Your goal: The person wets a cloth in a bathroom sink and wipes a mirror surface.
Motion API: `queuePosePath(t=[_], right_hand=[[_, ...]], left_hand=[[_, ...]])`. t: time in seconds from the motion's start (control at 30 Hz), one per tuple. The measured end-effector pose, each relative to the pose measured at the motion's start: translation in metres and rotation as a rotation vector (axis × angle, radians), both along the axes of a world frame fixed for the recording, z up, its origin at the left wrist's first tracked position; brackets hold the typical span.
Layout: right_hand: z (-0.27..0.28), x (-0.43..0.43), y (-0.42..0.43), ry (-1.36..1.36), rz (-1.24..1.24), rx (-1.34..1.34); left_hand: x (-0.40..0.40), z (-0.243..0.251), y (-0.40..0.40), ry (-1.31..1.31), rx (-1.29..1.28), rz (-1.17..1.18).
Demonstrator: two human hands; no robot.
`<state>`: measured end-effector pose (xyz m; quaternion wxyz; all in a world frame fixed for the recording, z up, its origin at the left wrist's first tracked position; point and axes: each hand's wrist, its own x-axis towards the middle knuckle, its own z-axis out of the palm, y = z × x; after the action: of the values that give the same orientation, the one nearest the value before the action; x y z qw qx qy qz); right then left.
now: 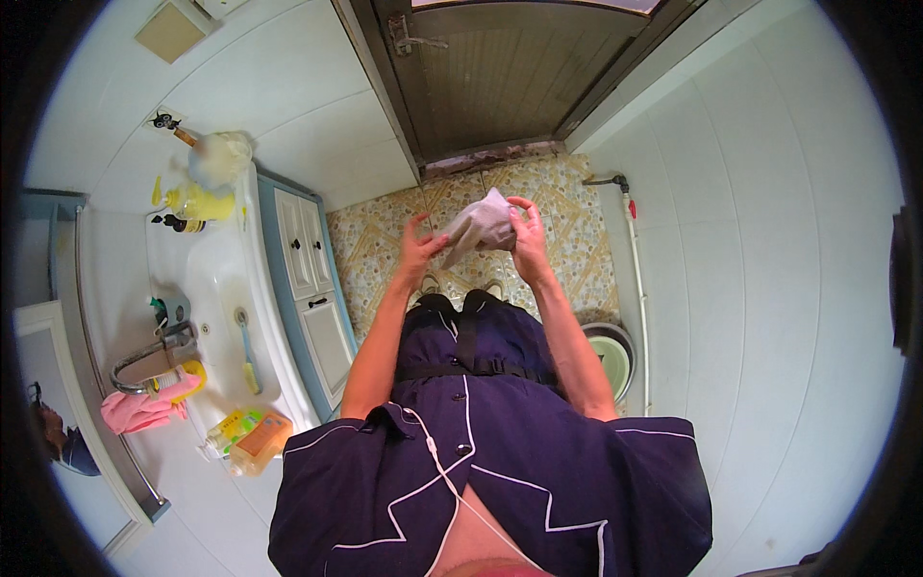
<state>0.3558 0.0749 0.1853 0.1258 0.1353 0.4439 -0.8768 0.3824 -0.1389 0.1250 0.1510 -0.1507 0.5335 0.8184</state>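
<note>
A crumpled pale grey-pink cloth (pixel 482 225) is held out in front of me, above the tiled floor. My right hand (pixel 530 241) grips its right side between thumb and fingers. At the cloth's left edge is my left hand (pixel 420 251), one fingertip against the fabric and another finger raised away from it. Whether the left hand pinches the cloth is unclear. A loose corner hangs down near the left hand.
On my left, a white washbasin (pixel 216 260) on a cabinet (pixel 317 303) holds a brush (pixel 248 353) and several bottles. A pink cloth (pixel 144 411) hangs by the tap (pixel 133 368). Ahead stands a brown door (pixel 497 79). At right are a white pipe (pixel 638 288) and a green basin (pixel 613 364).
</note>
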Motion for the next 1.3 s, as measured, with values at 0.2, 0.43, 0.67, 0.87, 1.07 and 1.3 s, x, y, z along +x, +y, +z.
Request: queuePosePath(t=[0.2,0.43,0.67,0.87,1.07,1.3], right_hand=[[-0.021,0.001,0.013,0.364,-0.054,1.11],[-0.027,-0.012,0.003,0.174,-0.066,0.681],[-0.018,-0.013,0.007,0.255,0.159,0.762],[0.018,-0.01,-0.015,0.409,0.161,1.024],[0.017,-0.01,-0.009,0.452,0.123,1.054],[0.011,0.006,0.002,0.384,0.106,1.058]], left_hand=[[-0.022,0.046,-0.034,0.334,-0.743,-0.082],[-0.02,0.058,-0.03,0.582,-0.923,-0.115],[-0.021,0.063,-0.026,0.746,-1.399,-0.19],[-0.021,0.055,-0.019,0.543,-1.156,-0.245],[-0.017,0.061,0.0,0.508,-1.163,-0.371],[-0.022,0.045,0.026,0.369,-1.347,-0.448]])
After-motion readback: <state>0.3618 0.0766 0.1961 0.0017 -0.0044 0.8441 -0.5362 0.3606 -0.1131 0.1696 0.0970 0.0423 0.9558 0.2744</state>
